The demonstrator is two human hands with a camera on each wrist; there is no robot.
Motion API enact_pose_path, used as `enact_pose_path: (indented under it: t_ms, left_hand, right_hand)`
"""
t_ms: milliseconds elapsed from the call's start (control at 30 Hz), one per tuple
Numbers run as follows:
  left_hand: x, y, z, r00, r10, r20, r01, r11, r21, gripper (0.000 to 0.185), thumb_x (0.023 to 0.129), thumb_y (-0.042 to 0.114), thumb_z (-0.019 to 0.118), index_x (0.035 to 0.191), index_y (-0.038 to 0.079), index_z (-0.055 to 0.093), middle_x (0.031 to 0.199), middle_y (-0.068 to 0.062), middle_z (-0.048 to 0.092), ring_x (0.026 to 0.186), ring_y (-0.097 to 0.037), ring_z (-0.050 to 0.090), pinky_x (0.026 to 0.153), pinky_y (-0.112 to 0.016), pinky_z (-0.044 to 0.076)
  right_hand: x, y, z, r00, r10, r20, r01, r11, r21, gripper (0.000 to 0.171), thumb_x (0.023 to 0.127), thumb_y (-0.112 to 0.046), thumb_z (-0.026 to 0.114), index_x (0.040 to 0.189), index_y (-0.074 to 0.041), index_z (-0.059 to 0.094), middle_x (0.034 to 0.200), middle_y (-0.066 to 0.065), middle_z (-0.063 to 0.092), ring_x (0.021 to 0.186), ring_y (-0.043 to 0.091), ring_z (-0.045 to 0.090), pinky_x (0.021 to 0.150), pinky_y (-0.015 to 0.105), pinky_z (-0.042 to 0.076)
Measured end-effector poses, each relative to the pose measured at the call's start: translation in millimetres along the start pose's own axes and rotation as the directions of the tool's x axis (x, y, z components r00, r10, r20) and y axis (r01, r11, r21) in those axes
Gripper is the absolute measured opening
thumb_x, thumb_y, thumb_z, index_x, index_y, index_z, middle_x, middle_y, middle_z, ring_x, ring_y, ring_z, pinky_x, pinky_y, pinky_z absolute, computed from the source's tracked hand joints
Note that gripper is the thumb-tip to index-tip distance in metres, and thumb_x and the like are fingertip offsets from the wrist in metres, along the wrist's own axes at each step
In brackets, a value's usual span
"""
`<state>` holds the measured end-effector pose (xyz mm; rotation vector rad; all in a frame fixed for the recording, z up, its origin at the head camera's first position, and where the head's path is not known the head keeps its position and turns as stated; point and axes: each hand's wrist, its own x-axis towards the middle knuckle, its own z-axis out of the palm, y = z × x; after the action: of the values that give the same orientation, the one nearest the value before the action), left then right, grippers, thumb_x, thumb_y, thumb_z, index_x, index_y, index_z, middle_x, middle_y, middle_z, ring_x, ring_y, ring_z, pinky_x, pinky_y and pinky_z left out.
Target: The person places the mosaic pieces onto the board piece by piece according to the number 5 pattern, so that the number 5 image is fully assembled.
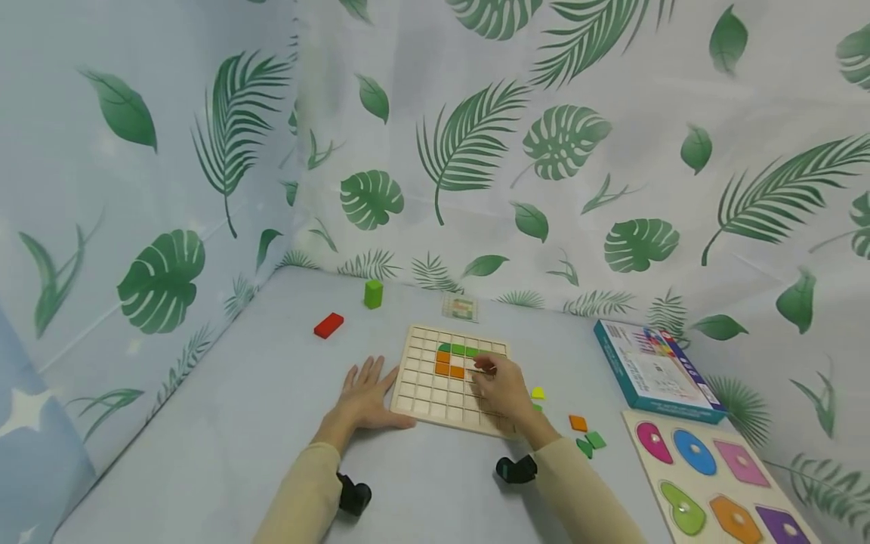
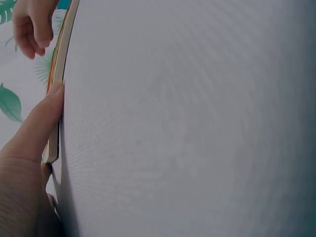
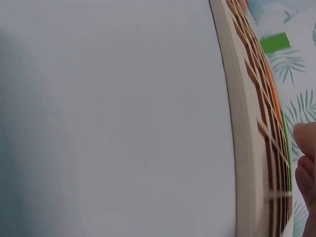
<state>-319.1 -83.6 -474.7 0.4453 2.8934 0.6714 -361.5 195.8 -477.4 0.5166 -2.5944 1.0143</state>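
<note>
In the head view a wooden grid board (image 1: 430, 409) lies on the table. Several orange tiles (image 1: 442, 368) and a row of green tiles (image 1: 465, 351) sit in its squares. My left hand (image 1: 367, 397) rests at the board's left edge, fingers spread, its thumb (image 2: 42, 118) touching the edge in the left wrist view. Over the board's right half hovers my right hand (image 1: 501, 384), fingers loosely bent, thumb and fingertips apart. No tile shows between them. Only part of that hand shows at the right edge of the right wrist view.
Loose orange (image 1: 578, 423) and green tiles (image 1: 595, 440) lie right of the board, with a yellow piece (image 1: 538, 393). Behind are a red block (image 1: 329, 326), a green block (image 1: 373, 294) and a pattern card (image 1: 461, 307). A box (image 1: 655, 370) and a shape puzzle (image 1: 700, 472) lie at right.
</note>
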Motion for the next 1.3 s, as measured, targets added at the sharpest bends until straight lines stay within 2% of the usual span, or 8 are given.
enact_pose_path:
  t_ms: [267,400,700,833,967,1167,1300]
  left_hand:
    - [0.1,0.9,0.7,1.000,0.003,-0.012,-0.003,1.000,0.008,0.103,0.070,0.067,0.067,0.150,0.014,0.028,0.156,-0.018,0.011,0.143,-0.034,0.003,0.113,-0.051,0.002]
    - [-1.0,2.5,0.1,1.000,-0.002,0.004,0.002,1.000,0.004,0.104,0.070,0.067,0.066,0.150,0.014,0.028,0.156,-0.018,0.010,0.143,-0.034,0.002,0.113,-0.051,0.001]
    - [0.1,1.6,0.6,1.000,-0.003,0.000,0.003,1.000,0.011,0.104,0.070,0.068,0.066,0.149,0.012,0.028,0.155,-0.019,0.011,0.142,-0.035,0.002,0.112,-0.052,0.001]
    - [1.6,0.6,2.7,1.000,-0.002,0.004,0.002,1.000,0.015,0.105,0.070,0.069,0.065,0.150,0.012,0.028,0.156,-0.019,0.010,0.142,-0.036,0.002,0.112,-0.053,0.001]
    - [1.7,-0.1,3.7,1.000,-0.009,0.006,0.008,1.000,0.015,0.105,0.069,0.069,0.066,0.150,0.012,0.028,0.156,-0.019,0.010,0.142,-0.035,0.002,0.112,-0.052,0.000]
    - [1.6,2.0,2.9,1.000,-0.001,0.009,0.001,1.000,0.009,0.105,0.070,0.068,0.065,0.150,0.012,0.027,0.156,-0.019,0.010,0.142,-0.036,0.001,0.112,-0.053,0.000]
    - [1.5,1.2,1.6,1.000,0.004,0.005,-0.004,1.000,0.007,0.104,0.070,0.067,0.066,0.150,0.012,0.027,0.156,-0.020,0.010,0.142,-0.036,0.001,0.112,-0.053,0.000]
  right_hand:
    - [-17,19,-30,0.996,-0.052,-0.067,0.049,0.998,-0.042,0.025,0.081,0.003,0.069,0.106,0.005,0.064,0.094,0.012,0.065,0.086,0.026,0.061,0.075,0.040,0.052]
    - [-26,31,-43,0.997,-0.011,-0.074,0.006,0.998,-0.062,0.025,0.081,0.001,0.070,0.106,0.003,0.064,0.093,0.009,0.066,0.086,0.024,0.061,0.076,0.040,0.052]
    - [-50,54,-81,0.991,0.131,-0.037,-0.136,0.977,-0.164,0.024,0.086,-0.004,0.066,0.109,-0.002,0.063,0.098,0.007,0.065,0.091,0.023,0.059,0.080,0.042,0.051]
    - [-60,60,-99,0.982,0.186,-0.032,-0.188,0.966,-0.177,0.024,0.087,-0.007,0.066,0.110,-0.003,0.063,0.098,0.007,0.065,0.092,0.024,0.059,0.082,0.042,0.051]
    - [-71,66,-112,0.978,0.209,-0.008,-0.207,0.963,-0.171,0.023,0.087,-0.007,0.066,0.110,-0.001,0.063,0.098,0.008,0.065,0.090,0.024,0.059,0.080,0.040,0.052]
    - [-83,74,-128,0.982,0.189,0.022,-0.183,0.970,-0.158,0.021,0.087,-0.005,0.066,0.107,0.000,0.063,0.094,0.008,0.065,0.086,0.022,0.060,0.078,0.035,0.053]
    - [-87,77,-132,0.973,0.216,0.078,-0.203,0.968,-0.149,0.024,0.085,-0.007,0.070,0.108,-0.002,0.064,0.095,0.005,0.066,0.087,0.020,0.060,0.079,0.030,0.052]
